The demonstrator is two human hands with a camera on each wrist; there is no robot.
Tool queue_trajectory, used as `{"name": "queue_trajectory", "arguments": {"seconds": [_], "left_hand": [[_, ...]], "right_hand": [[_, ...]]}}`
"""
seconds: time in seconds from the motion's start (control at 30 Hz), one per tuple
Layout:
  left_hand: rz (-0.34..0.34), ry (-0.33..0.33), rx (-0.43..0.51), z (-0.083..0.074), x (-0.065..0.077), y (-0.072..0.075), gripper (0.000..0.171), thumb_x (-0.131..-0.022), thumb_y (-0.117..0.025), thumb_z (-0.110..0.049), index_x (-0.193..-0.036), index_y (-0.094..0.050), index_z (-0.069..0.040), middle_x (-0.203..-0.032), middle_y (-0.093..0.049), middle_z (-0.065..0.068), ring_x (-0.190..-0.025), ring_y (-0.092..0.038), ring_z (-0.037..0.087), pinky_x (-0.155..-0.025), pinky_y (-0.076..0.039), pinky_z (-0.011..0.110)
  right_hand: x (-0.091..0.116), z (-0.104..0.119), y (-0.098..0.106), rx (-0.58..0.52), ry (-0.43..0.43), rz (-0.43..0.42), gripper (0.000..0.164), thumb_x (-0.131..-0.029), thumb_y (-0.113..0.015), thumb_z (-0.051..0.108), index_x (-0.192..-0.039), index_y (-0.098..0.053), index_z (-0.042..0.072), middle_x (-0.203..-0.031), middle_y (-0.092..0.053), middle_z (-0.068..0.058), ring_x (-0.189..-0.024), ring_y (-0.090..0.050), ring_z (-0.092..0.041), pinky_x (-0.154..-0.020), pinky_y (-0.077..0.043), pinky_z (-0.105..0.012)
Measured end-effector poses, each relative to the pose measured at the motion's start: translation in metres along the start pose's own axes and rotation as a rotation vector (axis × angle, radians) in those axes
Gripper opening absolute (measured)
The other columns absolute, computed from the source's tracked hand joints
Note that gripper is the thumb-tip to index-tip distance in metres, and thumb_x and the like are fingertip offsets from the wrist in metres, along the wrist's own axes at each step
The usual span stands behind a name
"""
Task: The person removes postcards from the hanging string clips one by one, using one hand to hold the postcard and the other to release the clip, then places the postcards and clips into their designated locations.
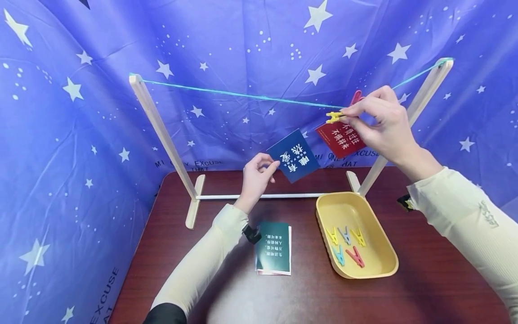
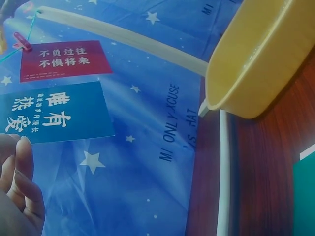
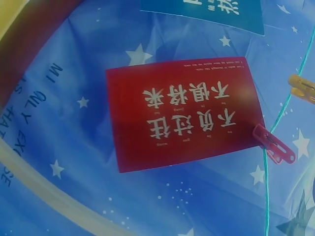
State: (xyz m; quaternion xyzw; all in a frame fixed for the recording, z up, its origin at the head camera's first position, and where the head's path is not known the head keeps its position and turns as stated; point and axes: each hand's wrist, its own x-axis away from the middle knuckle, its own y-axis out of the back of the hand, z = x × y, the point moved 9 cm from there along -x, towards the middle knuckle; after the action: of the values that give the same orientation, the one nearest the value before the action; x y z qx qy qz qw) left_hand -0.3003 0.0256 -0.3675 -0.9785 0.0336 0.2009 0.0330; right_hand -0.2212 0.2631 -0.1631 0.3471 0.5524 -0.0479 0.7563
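My left hand [image 1: 257,176] pinches the lower left edge of a dark blue card [image 1: 294,157] with white characters, tilted below the cord. In my right hand [image 1: 384,119] a yellow clothespin [image 1: 334,118] is pinched between thumb and fingers, close to the turquoise cord [image 1: 243,95]. The right wrist view shows the yellow clothespin [image 3: 301,88] beside the cord [image 3: 267,196], with the blue card [image 3: 231,14] apart from it. A red card [image 3: 187,118] hangs from the cord by a red clothespin [image 3: 273,143]. My right hand partly covers that red card in the head view.
Two wooden posts [image 1: 162,130] hold up the cord, joined low down by a white rod [image 1: 243,196]. A yellow basket [image 1: 388,245] at the right holds several coloured clothespins. A stack of cards [image 1: 273,245], green on top, lies on the brown table [image 1: 307,297]. Behind hangs a starry blue curtain [image 1: 226,40].
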Motion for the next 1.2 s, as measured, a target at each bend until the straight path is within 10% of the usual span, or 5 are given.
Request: {"name": "queue_trajectory", "arguments": {"seconds": [0.27,0.37,0.47,1.2], "left_hand": [[0.015,0.003,-0.009,-0.004,0.009,0.004,0.013,-0.094,-0.076,-0.003,-0.096,-0.066,0.005,-0.083,-0.071,0.023,-0.053,-0.058,0.046,-0.049,-0.05,0.022],[0.027,-0.005,-0.021,-0.005,0.01,0.004,0.014,-0.094,-0.076,-0.003,-0.097,-0.066,0.005,-0.084,-0.072,0.023,-0.05,-0.059,0.039,-0.051,-0.052,0.024],[0.039,-0.014,-0.027,-0.008,0.012,0.004,0.014,-0.094,-0.076,-0.004,-0.097,-0.066,0.005,-0.083,-0.073,0.02,-0.048,-0.059,0.03,-0.051,-0.053,0.027],[0.034,-0.024,0.025,-0.017,0.027,0.011,0.013,-0.094,-0.073,0.001,-0.101,-0.064,0.007,-0.089,-0.071,0.027,-0.048,-0.054,0.006,-0.048,-0.048,0.024]], "right_hand": [[0.017,0.0,-0.005,0.004,-0.006,0.052,0.024,-0.075,-0.083,-0.014,-0.096,-0.078,-0.002,-0.087,-0.066,-0.02,-0.101,-0.04,0.002,-0.08,-0.03,-0.023],[0.025,0.0,-0.005,0.001,-0.004,0.06,0.012,-0.088,-0.082,0.007,-0.096,-0.079,-0.001,-0.084,-0.066,-0.018,-0.1,-0.042,-0.002,-0.081,-0.031,-0.023],[0.032,0.0,-0.006,-0.001,0.01,0.053,0.035,-0.098,-0.075,0.034,-0.094,-0.079,0.0,-0.081,-0.068,-0.015,-0.095,-0.044,-0.009,-0.081,-0.03,-0.023],[0.068,0.003,-0.026,-0.007,0.058,0.15,0.053,-0.102,-0.062,0.051,-0.092,-0.077,0.002,-0.084,-0.075,-0.012,-0.087,-0.051,-0.028,-0.089,-0.032,-0.026]]}}
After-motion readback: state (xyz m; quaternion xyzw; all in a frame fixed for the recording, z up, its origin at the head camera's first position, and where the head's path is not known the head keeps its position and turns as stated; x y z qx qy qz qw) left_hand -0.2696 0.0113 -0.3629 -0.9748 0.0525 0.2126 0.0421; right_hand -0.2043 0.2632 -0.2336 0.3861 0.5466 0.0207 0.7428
